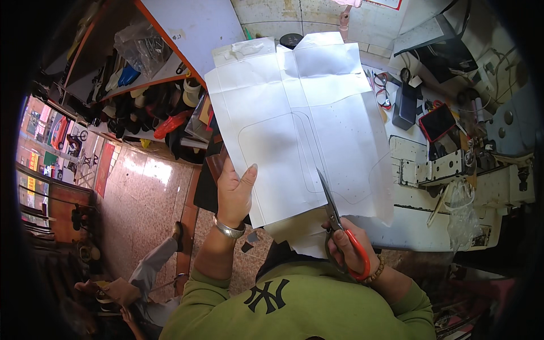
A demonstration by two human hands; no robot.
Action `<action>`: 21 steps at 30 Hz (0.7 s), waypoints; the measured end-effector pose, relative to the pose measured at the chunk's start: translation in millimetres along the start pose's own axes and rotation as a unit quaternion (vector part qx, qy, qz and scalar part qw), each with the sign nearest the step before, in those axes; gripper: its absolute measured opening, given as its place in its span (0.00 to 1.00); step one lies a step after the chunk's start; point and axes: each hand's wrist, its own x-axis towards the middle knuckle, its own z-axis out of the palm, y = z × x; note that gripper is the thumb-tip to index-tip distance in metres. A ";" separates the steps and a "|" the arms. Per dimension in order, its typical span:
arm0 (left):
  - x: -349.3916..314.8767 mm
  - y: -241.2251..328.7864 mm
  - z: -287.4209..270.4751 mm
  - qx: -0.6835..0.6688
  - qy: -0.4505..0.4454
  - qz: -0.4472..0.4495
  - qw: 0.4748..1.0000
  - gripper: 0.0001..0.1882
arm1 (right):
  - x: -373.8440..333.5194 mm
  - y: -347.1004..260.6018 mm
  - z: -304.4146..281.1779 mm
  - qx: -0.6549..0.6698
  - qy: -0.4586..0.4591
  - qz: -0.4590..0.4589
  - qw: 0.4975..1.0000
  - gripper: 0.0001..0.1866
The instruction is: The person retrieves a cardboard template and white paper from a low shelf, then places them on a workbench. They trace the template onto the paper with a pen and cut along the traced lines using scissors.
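Observation:
A large unfolded white cardboard box [260, 102] is spread out before me, with creases and thin drawn curved outlines on it. My left hand [236, 191] grips its lower left edge, thumb on top and the other fingers mostly hidden underneath. In my right hand [352, 249] is a pair of scissors [333, 212] with dark blades and red-orange handle loops, my fingers wrapped around them. The blades point up and away, at a slit in the cardboard's lower edge beside one drawn line. Part of the lower blade is hidden by the cardboard.
Right of the cardboard stands a sewing machine [436, 170] on a white table, near a red-edged phone [437, 122], eyeglasses [383, 90] and a dark case [404, 106]. Crowded shelves [141, 85] stand at left. A seated person's leg [156, 260] extends over the floor at lower left.

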 end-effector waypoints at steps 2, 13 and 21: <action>-0.5 0.6 0.9 0.004 0.000 -0.002 1.000 0.21 | -0.4 -2.7 -0.6 -0.008 0.001 0.018 1.000 0.32; -6.9 8.7 12.2 0.045 -0.013 -0.009 0.999 0.20 | 11.5 -7.1 -6.7 -0.008 0.007 -0.015 1.000 0.27; -8.3 11.2 11.8 0.018 -0.014 -0.020 1.000 0.21 | 10.1 -2.2 -1.9 0.005 0.017 -0.029 0.999 0.27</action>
